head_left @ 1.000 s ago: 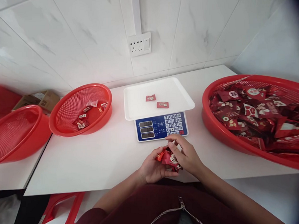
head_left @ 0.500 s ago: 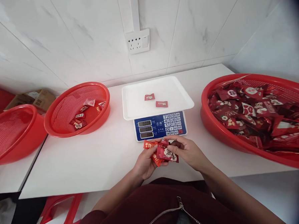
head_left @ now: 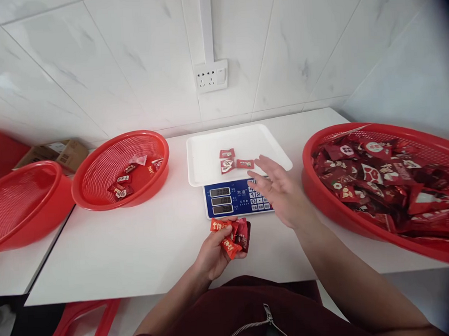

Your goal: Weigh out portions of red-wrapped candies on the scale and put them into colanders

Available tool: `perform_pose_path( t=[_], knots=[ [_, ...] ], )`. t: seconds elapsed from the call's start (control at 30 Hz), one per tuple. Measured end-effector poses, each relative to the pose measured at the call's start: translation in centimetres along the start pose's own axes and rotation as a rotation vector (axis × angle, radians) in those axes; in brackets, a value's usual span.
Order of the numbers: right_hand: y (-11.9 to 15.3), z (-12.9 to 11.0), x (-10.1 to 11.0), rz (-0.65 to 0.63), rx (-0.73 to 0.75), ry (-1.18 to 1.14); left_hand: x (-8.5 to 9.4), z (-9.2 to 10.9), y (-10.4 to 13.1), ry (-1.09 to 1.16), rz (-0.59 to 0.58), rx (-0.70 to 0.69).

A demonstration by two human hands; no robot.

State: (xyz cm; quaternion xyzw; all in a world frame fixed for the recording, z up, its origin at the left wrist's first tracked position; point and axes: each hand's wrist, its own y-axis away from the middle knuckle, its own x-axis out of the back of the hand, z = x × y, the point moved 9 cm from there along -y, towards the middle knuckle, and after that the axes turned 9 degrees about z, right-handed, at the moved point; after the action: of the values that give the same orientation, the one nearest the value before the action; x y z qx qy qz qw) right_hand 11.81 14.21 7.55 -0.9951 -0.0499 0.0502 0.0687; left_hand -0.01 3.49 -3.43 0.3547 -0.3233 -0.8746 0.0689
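Observation:
My left hand is closed around several red and orange candy packets, held just in front of the scale. My right hand has its fingers apart and nothing in them, over the right side of the scale's keypad. On the white weighing tray lie three small red packets: one at the back, one with a white patch in front of it, and one flat packet to the right, near my right fingertips. The scale's display shows digits too faint to read.
A large red basket full of red packets stands on the right. To the left, a red basket holds several packets, beside another red basket. Behind are a cardboard box and a wall socket.
My right hand has let go of a packet and moved up and right, away from my left hand. A third packet now lies on the tray. The camera view has tilted slightly up.

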Motion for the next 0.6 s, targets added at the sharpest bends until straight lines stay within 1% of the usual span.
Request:
perform_pose_path(
  t=[0.1,0.17,0.2,0.3,0.37,0.4,0.43,0.5,0.53,0.6],
  knots=[
    [1.6,1.7,-0.5,-0.124,-0.065,0.121,0.1,0.3,0.2,-0.009,0.008,-0.033],
    [3.1,2.7,-0.2,-0.208,-0.107,0.218,0.2,0.3,0.3,-0.041,0.014,-0.035],
    [3.8,2.9,0.3,-0.234,-0.114,0.260,0.1,0.3,0.3,-0.064,0.015,-0.033],
    [5.5,2.1,1.5,-0.314,-0.126,0.337,-0.4,0.0,0.2,-0.136,0.021,-0.028],
    [6.3,1.2,1.7,-0.382,-0.117,0.373,-1.2,-0.3,-0.1,-0.178,0.008,-0.025],
    [6.5,0.7,1.7,-0.412,-0.085,0.396,-1.7,-0.6,-0.2,-0.199,-0.006,-0.021],
    [6.7,0.2,1.7,-0.428,-0.038,0.423,-2.3,-0.9,-0.4,-0.220,-0.022,-0.016],
    [6.8,-0.6,1.8,-0.408,0.062,0.473,-3.4,-1.4,-0.5,-0.261,-0.053,-0.001],
    [6.7,-0.6,2.0,-0.379,0.089,0.485,-3.8,-1.6,-0.5,-0.281,-0.059,0.004],
    [6.6,-0.2,2.7,-0.310,0.081,0.476,-4.2,-1.8,-0.5,-0.314,-0.057,0.010]
  ],
)
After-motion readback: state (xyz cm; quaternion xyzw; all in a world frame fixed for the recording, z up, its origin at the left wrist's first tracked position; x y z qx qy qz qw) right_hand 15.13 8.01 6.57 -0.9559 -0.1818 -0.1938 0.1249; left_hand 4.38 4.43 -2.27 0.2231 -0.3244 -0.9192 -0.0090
